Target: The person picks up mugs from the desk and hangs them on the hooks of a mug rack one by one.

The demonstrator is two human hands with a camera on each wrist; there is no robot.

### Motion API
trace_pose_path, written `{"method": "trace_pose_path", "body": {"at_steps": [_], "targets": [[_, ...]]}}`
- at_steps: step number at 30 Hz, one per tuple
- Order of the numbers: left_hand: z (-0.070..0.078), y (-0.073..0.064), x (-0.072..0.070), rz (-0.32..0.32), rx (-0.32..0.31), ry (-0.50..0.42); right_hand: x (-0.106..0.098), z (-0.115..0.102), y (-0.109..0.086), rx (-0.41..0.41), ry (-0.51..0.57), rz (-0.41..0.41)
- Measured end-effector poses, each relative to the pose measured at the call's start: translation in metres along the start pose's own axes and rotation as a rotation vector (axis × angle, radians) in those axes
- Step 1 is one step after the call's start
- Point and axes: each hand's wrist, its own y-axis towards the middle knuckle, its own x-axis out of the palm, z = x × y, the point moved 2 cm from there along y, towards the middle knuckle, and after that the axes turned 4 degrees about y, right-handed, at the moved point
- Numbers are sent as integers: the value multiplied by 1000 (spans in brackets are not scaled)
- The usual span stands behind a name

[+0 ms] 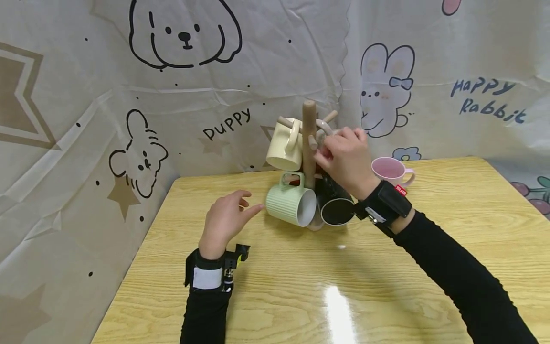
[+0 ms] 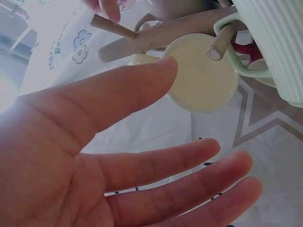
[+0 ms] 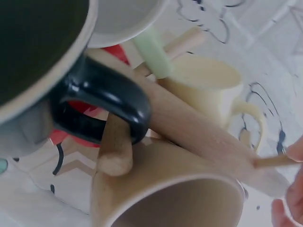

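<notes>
A wooden mug tree (image 1: 309, 157) holds several mugs. On its upper left hangs a cream mug (image 1: 284, 145), and below it a ribbed light green mug (image 1: 290, 203). A black mug (image 1: 337, 210) hangs lower right. My right hand (image 1: 345, 155) is at an upper peg with fingers bent and fingertips right at the peg's end (image 3: 272, 162); whether they grip it I cannot tell. Beside that hand, a pale handle (image 1: 324, 126) shows, and a beige mug (image 3: 175, 189) fills the lower right wrist view. My left hand (image 1: 227, 217) hovers left of the green mug, fingers spread, holding nothing.
A pink cup (image 1: 388, 169) stands at the back right of the wooden table (image 1: 275, 286). Something red (image 2: 248, 49) shows behind the green mug's handle. A small white bit (image 1: 341, 247) lies in front of the tree. Printed cloth (image 1: 275, 57) hangs behind the table.
</notes>
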Motion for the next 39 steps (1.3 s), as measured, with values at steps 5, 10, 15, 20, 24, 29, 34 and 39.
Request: {"method": "trace_pose_path", "body": {"at_steps": [5, 10, 15, 20, 24, 29, 34, 39], "targets": [[-1, -2, -3, 2, -6, -1, -20, 19, -16, 240, 96, -56], [0, -3, -4, -3, -5, -7, -37, 45, -40, 413, 130, -30], [0, -3, -5, 3, -2, 5, -50, 68, -66, 536, 151, 33], [0, -3, -5, 3, -2, 11, -57, 86, -91, 720, 144, 6], [0, -3, -5, 0, 1, 14, -55, 93, -103, 779, 148, -52], [1, -3, -3, 0, 1, 16, -49, 101, -110, 764, 163, -107], [0, -2, -3, -6, 2, 12, -49, 123, -114, 878, 285, -84], [0, -3, -3, -7, -2, 17, -48, 176, -131, 977, 519, -172]]}}
